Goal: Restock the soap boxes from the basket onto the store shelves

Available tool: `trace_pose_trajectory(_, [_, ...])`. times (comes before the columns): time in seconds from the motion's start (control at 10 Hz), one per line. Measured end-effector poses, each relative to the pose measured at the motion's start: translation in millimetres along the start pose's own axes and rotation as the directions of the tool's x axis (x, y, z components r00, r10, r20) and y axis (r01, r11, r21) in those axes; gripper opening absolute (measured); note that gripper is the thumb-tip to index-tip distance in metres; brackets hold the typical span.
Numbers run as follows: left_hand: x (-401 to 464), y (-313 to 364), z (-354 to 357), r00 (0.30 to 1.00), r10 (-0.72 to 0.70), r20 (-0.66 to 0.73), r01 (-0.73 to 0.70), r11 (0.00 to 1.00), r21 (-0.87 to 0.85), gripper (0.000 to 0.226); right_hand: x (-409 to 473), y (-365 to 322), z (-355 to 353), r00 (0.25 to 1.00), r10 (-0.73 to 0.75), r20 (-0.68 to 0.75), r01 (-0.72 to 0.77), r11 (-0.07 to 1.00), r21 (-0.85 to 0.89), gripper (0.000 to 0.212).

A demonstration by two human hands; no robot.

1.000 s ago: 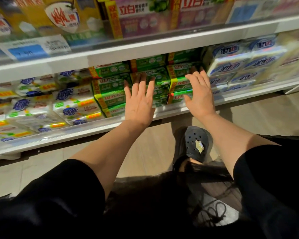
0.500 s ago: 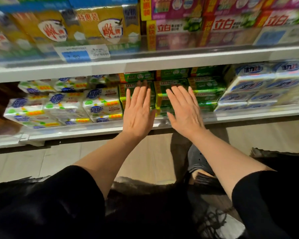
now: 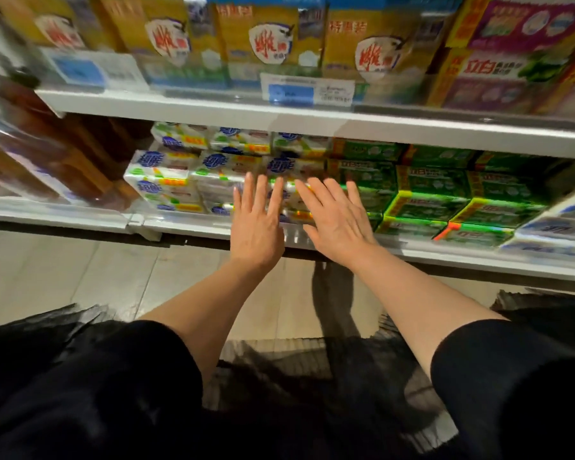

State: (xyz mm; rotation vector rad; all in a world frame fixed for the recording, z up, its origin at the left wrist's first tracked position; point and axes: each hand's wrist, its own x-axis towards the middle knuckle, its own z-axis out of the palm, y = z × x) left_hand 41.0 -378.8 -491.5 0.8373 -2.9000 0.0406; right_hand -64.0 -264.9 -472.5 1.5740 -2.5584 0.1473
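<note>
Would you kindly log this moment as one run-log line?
left hand: open, flat | right hand: open, flat | both at white plastic-wrapped soap packs | green soap boxes alongside | nothing held

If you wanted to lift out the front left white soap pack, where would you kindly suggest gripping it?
Probably by its two short ends, coming from the front. The white soap pack lies flat on top of its stack at the row's left end, with its left side free and its front showing. Both hands are open.

Shop aisle: white metal store shelves [image 3: 213, 109] with blue-and-white price labels [image 3: 307, 91], packed rows of green cardboard soap boxes [image 3: 432, 187], tiled floor [image 3: 63, 270].
</note>
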Motion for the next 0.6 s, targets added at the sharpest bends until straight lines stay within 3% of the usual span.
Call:
trace_pose_trajectory(0.3, [-1, 0, 0, 1.0, 0.025, 0.016, -0.025, 1.0, 0.015, 0.084, -2, -6, 8, 0.999, 0.04, -0.032, -0.043, 0.993, -0.114, 0.085])
trace_pose_trajectory(0.6, [-6, -14, -15, 0.995, 0.09, 0.033, -0.089, 0.996, -0.03, 0.093, -24, 3, -15, 0.988, 0.15, 0.04, -0.149, 0.989, -0.02, 0.088])
